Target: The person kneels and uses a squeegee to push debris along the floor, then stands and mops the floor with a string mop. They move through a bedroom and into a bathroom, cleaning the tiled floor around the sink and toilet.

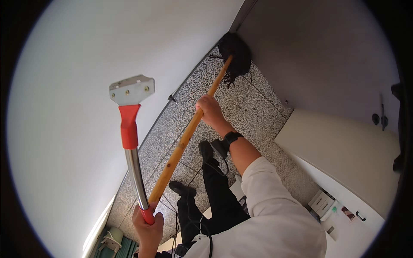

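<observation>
My left hand [148, 224] is closed round the upper end of a wooden mop handle [176, 153] and also round the red grip end of a scraper [129, 129]. The scraper has a curved chrome shaft, a red socket and a flat metal blade holder that points up and away. Farther down the same wooden handle, my right hand [209, 109] grips it. A black mop head [235, 53] at the handle's far end rests on the speckled floor, in the corner by the wall and a dark door.
A white wall [80, 80] runs along the left, with a small dark doorstop [172, 98] at its base. The dark door [316, 58] stands at the upper right. A pale cabinet [338, 151] is at the right. Cables hang near my legs. A pale green bucket [113, 238] stands at the lower left.
</observation>
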Motion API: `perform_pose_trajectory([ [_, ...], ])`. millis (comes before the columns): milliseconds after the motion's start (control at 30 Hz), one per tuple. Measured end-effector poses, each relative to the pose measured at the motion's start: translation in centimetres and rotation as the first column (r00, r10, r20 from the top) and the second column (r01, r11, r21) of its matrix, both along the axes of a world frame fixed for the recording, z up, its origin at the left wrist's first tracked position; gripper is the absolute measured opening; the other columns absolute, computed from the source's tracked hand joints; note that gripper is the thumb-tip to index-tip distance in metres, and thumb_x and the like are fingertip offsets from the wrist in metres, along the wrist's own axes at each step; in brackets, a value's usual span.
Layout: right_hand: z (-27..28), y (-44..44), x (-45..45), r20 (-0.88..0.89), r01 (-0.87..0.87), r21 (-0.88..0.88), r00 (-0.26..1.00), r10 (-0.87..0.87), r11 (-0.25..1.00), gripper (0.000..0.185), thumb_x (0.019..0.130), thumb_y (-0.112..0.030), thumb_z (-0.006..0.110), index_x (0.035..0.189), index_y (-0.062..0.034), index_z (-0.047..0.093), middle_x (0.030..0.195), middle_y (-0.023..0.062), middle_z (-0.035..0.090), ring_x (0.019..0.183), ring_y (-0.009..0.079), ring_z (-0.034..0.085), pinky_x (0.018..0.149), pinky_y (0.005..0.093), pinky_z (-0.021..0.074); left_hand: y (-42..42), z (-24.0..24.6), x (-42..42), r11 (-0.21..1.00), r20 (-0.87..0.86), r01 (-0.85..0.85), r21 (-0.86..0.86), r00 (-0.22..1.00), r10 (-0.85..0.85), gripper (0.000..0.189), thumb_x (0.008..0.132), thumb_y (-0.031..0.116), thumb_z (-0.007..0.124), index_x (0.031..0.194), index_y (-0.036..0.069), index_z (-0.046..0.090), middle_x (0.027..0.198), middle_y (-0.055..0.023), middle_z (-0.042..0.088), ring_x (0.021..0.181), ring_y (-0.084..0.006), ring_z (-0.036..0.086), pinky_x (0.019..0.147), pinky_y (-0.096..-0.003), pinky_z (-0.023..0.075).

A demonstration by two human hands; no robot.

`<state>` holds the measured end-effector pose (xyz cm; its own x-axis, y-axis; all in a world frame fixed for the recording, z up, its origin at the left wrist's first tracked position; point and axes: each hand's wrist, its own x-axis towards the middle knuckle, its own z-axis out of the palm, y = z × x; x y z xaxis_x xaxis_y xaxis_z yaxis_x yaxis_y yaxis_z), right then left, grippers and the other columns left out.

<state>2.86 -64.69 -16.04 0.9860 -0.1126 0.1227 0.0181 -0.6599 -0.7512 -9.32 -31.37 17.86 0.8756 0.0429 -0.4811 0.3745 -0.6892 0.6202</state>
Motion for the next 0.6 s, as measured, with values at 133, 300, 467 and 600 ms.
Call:
perform_pose_trajectory([
  [133, 1.2, 3.1, -6.5, -0.027, -0.030, -0.117, 0.999, 0.027, 0.993, 0.023, 0.076, -0.007, 0.078, 0.080, -0.0108, 0.055, 0.082, 0.0079, 0.060, 0.092, 0.0343, 0.060, 0.078, 0.0491, 0.0505, 4.8, 0.8, -1.4, 1.000, -0.041, 0.018, 0.012, 0.999, -0.017, 0.027, 0.070, -0.007, 0.067, 0.097, -0.002, 0.071, 0.081, -0.0060, 0.061, 0.073, -0.0171, 0.059, 0.068, -0.0312, 0.0467],
  [300, 3.8, 8.7, -13.7, -0.380, -0.273, -0.153, 0.903, 0.199, 0.950, 0.018, 0.076, -0.004, 0.076, 0.084, -0.0136, 0.064, 0.085, 0.0019, 0.063, 0.101, 0.0305, 0.058, 0.077, 0.0485, 0.0515, 15.2, -0.5, -5.5, 0.991, -0.257, -0.121, 0.057, 0.957, 0.132, 0.036, 0.078, -0.004, 0.063, 0.113, -0.005, 0.070, 0.087, -0.0029, 0.064, 0.074, -0.0097, 0.057, 0.067, -0.0256, 0.0467],
  [467, 7.7, 12.8, -14.5, -0.369, -0.313, -0.114, 0.895, 0.252, 0.943, 0.018, 0.075, -0.003, 0.076, 0.083, -0.0150, 0.065, 0.085, -0.0009, 0.064, 0.102, 0.0289, 0.057, 0.076, 0.0468, 0.0513, 23.7, -2.0, -11.6, 0.962, -0.304, -0.255, 0.095, 0.913, 0.272, 0.047, 0.077, -0.005, 0.063, 0.123, -0.007, 0.067, 0.096, -0.0058, 0.068, 0.080, -0.0109, 0.061, 0.073, -0.0261, 0.0501],
  [600, 11.0, 11.8, -10.9, -0.226, -0.261, -0.135, 0.947, 0.227, 0.956, 0.017, 0.075, -0.001, 0.074, 0.082, -0.0142, 0.065, 0.085, -0.0002, 0.064, 0.104, 0.0292, 0.057, 0.080, 0.0464, 0.0483, 24.0, -2.6, -12.4, 0.956, -0.264, -0.276, 0.097, 0.919, 0.292, 0.051, 0.077, -0.004, 0.063, 0.128, -0.007, 0.066, 0.098, -0.0069, 0.069, 0.081, -0.0109, 0.061, 0.073, -0.0258, 0.0500],
])
